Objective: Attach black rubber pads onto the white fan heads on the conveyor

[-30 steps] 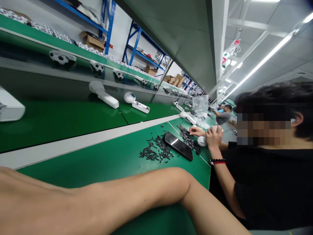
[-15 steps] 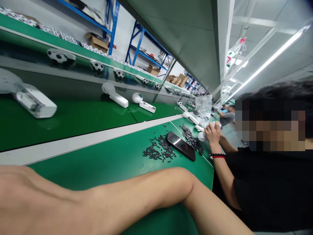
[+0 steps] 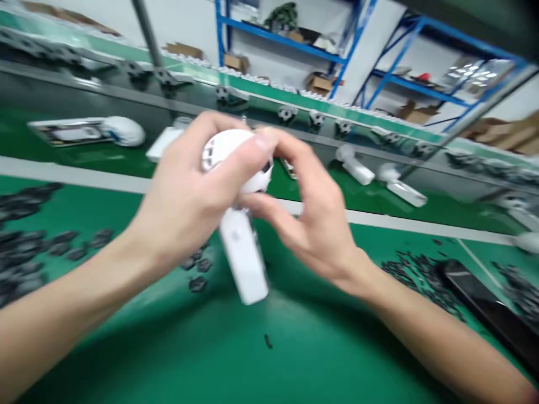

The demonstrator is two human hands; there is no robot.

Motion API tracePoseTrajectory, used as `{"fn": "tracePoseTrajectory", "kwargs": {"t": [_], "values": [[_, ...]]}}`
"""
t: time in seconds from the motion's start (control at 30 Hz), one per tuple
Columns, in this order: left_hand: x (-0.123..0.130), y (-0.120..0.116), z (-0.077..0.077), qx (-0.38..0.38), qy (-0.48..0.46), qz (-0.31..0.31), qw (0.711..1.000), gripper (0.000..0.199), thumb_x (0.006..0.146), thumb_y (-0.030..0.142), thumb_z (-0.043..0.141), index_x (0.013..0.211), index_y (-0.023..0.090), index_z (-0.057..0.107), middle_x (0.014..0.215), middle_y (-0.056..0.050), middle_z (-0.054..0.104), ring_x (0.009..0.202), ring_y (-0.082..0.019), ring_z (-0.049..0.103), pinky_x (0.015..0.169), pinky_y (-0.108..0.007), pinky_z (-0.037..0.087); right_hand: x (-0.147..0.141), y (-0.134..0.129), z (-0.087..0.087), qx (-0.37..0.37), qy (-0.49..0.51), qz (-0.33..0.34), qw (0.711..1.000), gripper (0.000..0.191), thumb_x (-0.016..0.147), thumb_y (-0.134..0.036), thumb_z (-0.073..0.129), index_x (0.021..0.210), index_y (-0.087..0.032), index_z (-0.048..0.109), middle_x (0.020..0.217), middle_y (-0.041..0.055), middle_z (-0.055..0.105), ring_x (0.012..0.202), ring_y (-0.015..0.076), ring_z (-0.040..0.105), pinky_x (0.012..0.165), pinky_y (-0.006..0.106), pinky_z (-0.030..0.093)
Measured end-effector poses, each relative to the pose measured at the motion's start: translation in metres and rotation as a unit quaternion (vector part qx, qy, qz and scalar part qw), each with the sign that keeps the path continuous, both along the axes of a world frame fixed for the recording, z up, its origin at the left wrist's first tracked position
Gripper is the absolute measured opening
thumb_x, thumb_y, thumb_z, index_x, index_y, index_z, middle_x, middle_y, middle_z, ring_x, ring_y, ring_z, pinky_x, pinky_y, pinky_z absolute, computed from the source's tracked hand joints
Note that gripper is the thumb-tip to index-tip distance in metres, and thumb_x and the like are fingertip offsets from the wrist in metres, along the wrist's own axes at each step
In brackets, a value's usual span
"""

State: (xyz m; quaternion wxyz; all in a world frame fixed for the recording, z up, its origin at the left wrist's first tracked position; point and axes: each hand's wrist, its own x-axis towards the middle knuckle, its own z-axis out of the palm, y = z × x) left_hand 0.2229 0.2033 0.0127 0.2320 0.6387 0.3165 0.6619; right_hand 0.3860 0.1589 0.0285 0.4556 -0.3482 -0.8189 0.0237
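Observation:
Both my hands are on a white device point(image 3: 245, 261) with a round head and a flat, straight handle hanging below it, tilted slightly. My left hand point(image 3: 181, 193) wraps the left side of the round head point(image 3: 227, 147), its thumb across the top. On the other side, my right hand point(image 3: 314, 216) pinches the head's edge between thumb and fingers. Black patches and slots show on the head, though motion blurs them. Small black pieces point(image 3: 197, 283) lie on the green bench just below my left hand. A single black bit point(image 3: 268, 340) rests nearer to me.
Heaps of black pieces point(image 3: 25, 247) lie at left. Thin black strips point(image 3: 421, 275) and a black phone point(image 3: 480, 303) lie at right. Behind a pale strip, similar white devices point(image 3: 353, 164) sit on a green surface. Football-patterned parts point(image 3: 287, 114) line a ledge beyond; blue shelving point(image 3: 286, 39) stands farther back.
My view has swung left from the neighbouring person to my own bench spot. Both my hands now show on the white device; earlier only a bare arm stretched across the foreground.

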Motion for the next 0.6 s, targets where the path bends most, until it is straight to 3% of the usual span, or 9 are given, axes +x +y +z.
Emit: {"fn": "tracePoseTrajectory", "kwargs": {"t": [0.03, 0.13, 0.2, 0.27, 0.33, 0.43, 0.6], "values": [[-0.009, 0.002, 0.008, -0.016, 0.059, -0.026, 0.998, 0.05, 0.098, 0.062, 0.074, 0.102, 0.013, 0.066, 0.083, 0.0, 0.063, 0.069, -0.01, 0.062, 0.061, -0.026, 0.057, 0.001, -0.001, -0.002, 0.019, 0.029, -0.012, 0.999, 0.035, 0.11, -0.028, 0.063, 0.142, -0.016, 0.057, 0.145, 0.0102, 0.067, 0.135, 0.0228, 0.063, 0.12, 0.04, 0.052], [-0.025, 0.02, 0.019, 0.022, 0.048, -0.001, 0.999, 0.033, 0.103, 0.046, 0.074, 0.108, 0.018, 0.058, 0.09, 0.0, 0.059, 0.068, -0.009, 0.059, 0.055, -0.026, 0.057, 0.002, -0.007, -0.014, -0.04, -0.025, 0.0, 0.999, 0.013, 0.108, -0.023, 0.066, 0.12, -0.023, 0.07, 0.114, 0.0052, 0.078, 0.101, 0.0223, 0.075, 0.093, 0.036, 0.06], [-0.032, 0.034, 0.013, 0.044, 0.052, 0.03, 0.997, 0.035, 0.1, 0.045, 0.079, 0.108, 0.021, 0.056, 0.095, -0.003, 0.059, 0.072, -0.012, 0.061, 0.059, -0.031, 0.061, -0.004, -0.009, -0.024, -0.132, -0.11, 0.059, 0.983, 0.007, 0.107, -0.023, 0.067, 0.109, -0.024, 0.074, 0.103, 0.0018, 0.081, 0.091, 0.0214, 0.076, 0.083, 0.033, 0.058], [-0.034, 0.041, 0.001, 0.042, 0.058, 0.04, 0.997, 0.042, 0.097, 0.054, 0.081, 0.109, 0.021, 0.057, 0.098, -0.004, 0.062, 0.077, -0.016, 0.064, 0.061, -0.032, 0.06, -0.015, -0.01, -0.035, -0.215, -0.19, 0.097, 0.953, 0.008, 0.106, -0.023, 0.07, 0.11, -0.024, 0.077, 0.107, 0.0018, 0.082, 0.095, 0.0231, 0.077, 0.084, 0.034, 0.057], [-0.032, 0.041, -0.01, 0.03, 0.068, 0.031, 0.997, 0.047, 0.097, 0.059, 0.079, 0.112, 0.021, 0.057, 0.095, -0.004, 0.063, 0.076, -0.018, 0.067, 0.06, -0.03, 0.056, -0.026, -0.01, -0.042, -0.249, -0.247, 0.1, 0.931, 0.012, 0.105, -0.021, 0.07, 0.113, -0.023, 0.079, 0.111, 0.0034, 0.082, 0.099, 0.026, 0.077, 0.086, 0.037, 0.056], [-0.029, 0.034, -0.016, 0.012, 0.081, 0.008, 0.997, 0.047, 0.099, 0.06, 0.076, 0.113, 0.02, 0.056, 0.093, -0.004, 0.064, 0.071, -0.018, 0.068, 0.057, -0.027, 0.051, -0.036, -0.01, -0.043, -0.25, -0.313, 0.087, 0.912, 0.014, 0.106, -0.024, 0.068, 0.112, -0.024, 0.081, 0.11, 0.0056, 0.081, 0.101, 0.0292, 0.077, 0.082, 0.039, 0.056], [-0.028, 0.025, -0.009, -0.006, 0.088, -0.006, 0.996, 0.035, 0.101, 0.047, 0.077, 0.113, 0.02, 0.058, 0.088, -0.001, 0.066, 0.067, -0.015, 0.065, 0.056, -0.025, 0.046, -0.056, -0.013, -0.031, -0.192, -0.418, 0.04, 0.887, 0.013, 0.102, -0.024, 0.07, 0.099, -0.022, 0.083, 0.097, 0.0075, 0.08, 0.089, 0.0325, 0.079, 0.069, 0.039, 0.056]]}}
